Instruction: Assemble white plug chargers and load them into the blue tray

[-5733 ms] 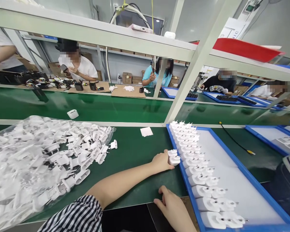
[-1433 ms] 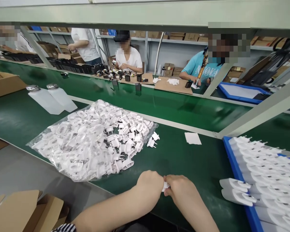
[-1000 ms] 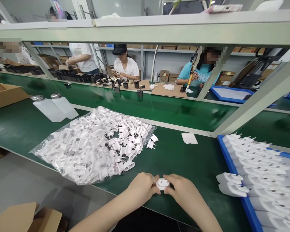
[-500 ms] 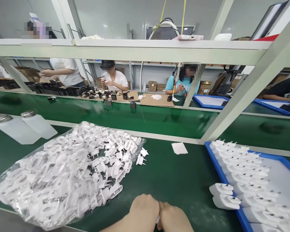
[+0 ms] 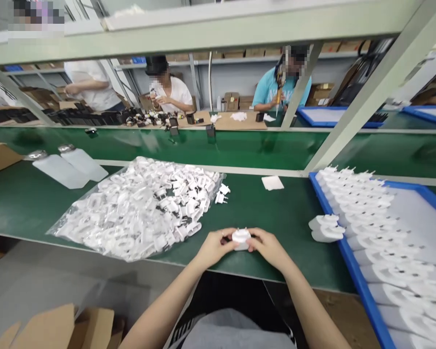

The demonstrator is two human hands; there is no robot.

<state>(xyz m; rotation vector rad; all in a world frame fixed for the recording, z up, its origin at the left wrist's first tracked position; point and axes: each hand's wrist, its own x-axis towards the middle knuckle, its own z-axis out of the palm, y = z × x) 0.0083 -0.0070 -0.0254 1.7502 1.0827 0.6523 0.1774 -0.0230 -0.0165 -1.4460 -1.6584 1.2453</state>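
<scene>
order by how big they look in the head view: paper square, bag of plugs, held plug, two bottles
1. Bag of plugs
2. Two bottles, taken together
3. Paper square and held plug: too alike to rank, with the plug nearer

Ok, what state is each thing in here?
Plug, held two-handed
Left hand, gripping plug's left side
Right hand, gripping plug's right side
Bag, heaped with plug parts
Near tray, partly filled
Two plugs beside tray, unheld
Two bottles, capped
Paper, lying flat
Floor box, open

white plug (image 5: pixel 241 238) partly covered, blue tray (image 5: pixel 367 295) cut off right
</scene>
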